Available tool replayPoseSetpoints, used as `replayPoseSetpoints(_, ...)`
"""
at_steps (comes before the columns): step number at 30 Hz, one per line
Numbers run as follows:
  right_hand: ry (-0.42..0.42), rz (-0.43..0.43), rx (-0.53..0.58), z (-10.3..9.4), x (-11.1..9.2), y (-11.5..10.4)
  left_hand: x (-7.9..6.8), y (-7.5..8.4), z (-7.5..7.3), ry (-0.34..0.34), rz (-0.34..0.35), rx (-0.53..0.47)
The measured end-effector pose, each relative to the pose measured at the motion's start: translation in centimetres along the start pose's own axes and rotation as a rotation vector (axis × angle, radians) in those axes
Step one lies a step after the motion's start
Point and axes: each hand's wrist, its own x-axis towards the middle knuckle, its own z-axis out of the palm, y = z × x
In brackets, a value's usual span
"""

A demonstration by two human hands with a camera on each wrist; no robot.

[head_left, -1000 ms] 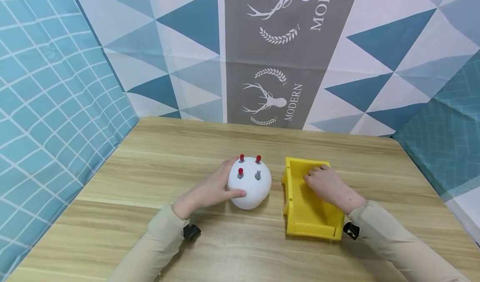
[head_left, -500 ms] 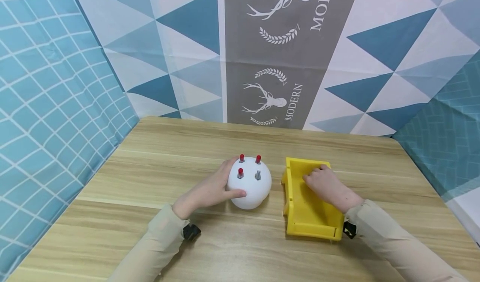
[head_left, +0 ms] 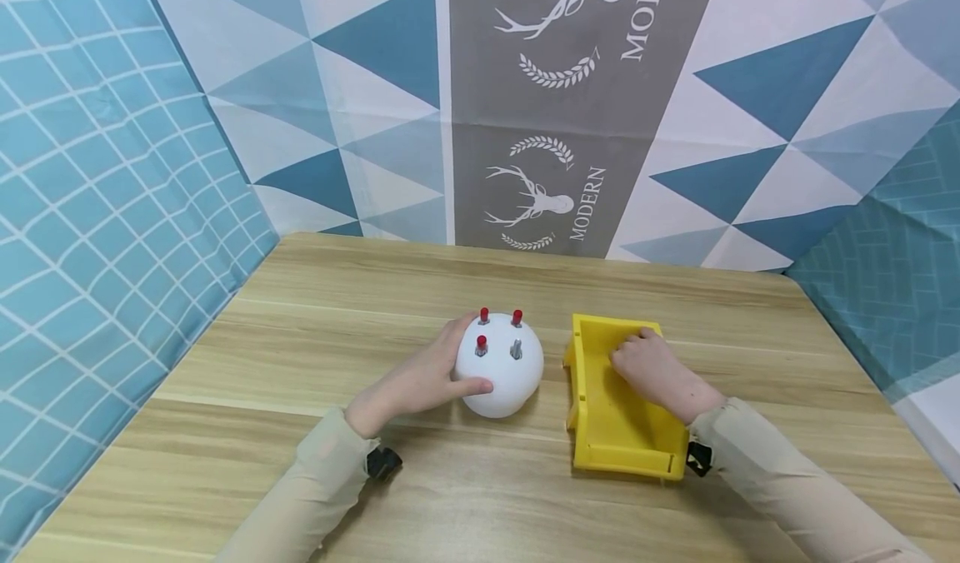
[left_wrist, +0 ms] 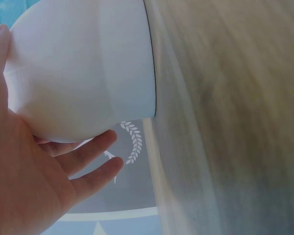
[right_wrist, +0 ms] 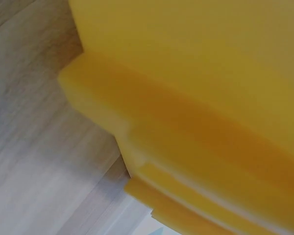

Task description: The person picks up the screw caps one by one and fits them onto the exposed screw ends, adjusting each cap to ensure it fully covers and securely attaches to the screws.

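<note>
A white dome-shaped body (head_left: 498, 388) stands on the wooden table. Three red-capped metal stubs (head_left: 481, 344) and one bare metal stub (head_left: 516, 349) rise from its top. My left hand (head_left: 423, 377) holds the dome from the left, thumb at the front and fingers round the far side; the left wrist view shows the dome (left_wrist: 88, 63) against the palm. Inside a yellow bin (head_left: 611, 459), my right hand (head_left: 656, 373) reaches down with curled fingers. Its fingertips and anything between them are hidden. Only the bin's outer wall (right_wrist: 196, 63) fills the right wrist view.
The wooden tabletop (head_left: 337, 288) runs back to a patterned wall cloth (head_left: 547, 113). A blue gridded cloth (head_left: 97, 196) hangs at the left side, and a teal cloth (head_left: 892, 255) at the right. Bin and dome stand apart, with a narrow gap between them.
My right hand and forearm have shifted very slightly within the bin. My left hand, the dome and the bin stay where they were.
</note>
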Motion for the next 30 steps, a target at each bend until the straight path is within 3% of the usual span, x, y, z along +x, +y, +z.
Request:
replayPoseSetpoints(20, -0.01, 0.038, 0.174, -1.9, -0.7, 0.5, 0.0, 0.2, 0.0, -0.009, -0.022, 0.002)
replayPoseSetpoints(30, -0.084, 0.08, 0.244, -4.1, -1.1, 0.5, -0.1, 0.3, -0.1, -0.007, -0.018, -0.004)
